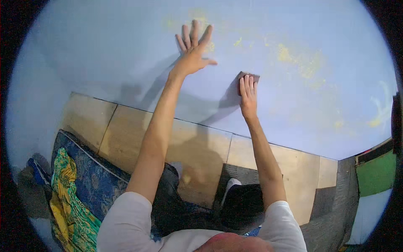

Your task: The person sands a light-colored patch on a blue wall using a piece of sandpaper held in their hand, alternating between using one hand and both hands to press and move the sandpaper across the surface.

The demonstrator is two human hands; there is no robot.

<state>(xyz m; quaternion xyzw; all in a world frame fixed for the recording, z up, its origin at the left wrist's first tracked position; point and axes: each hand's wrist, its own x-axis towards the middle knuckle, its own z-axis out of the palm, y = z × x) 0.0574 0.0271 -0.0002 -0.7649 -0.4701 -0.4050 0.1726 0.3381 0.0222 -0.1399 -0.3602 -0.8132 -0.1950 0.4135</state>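
My left hand point(194, 52) rests on a pale blue wall point(138, 38), its fingers spread and nothing held. Lower and to the right, my right hand point(249, 96) presses a brown sheet of sandpaper point(250, 77) against the same wall, fingers laid over it. Whether the sheet is wrapped round a block is hidden by the fingers. Yellowish patches point(289, 57) show through the blue, mostly right of and above the sandpaper, with fainter ones around my left fingertips.
Tan tiles point(193, 145) run along the wall's foot. A dark blue patterned mattress or cushion point(90, 159) lies at the lower left, with green and yellow cloth point(71, 201) on it. Dark grey matting point(331, 210) and a green-and-white panel point(375, 176) are at the right.
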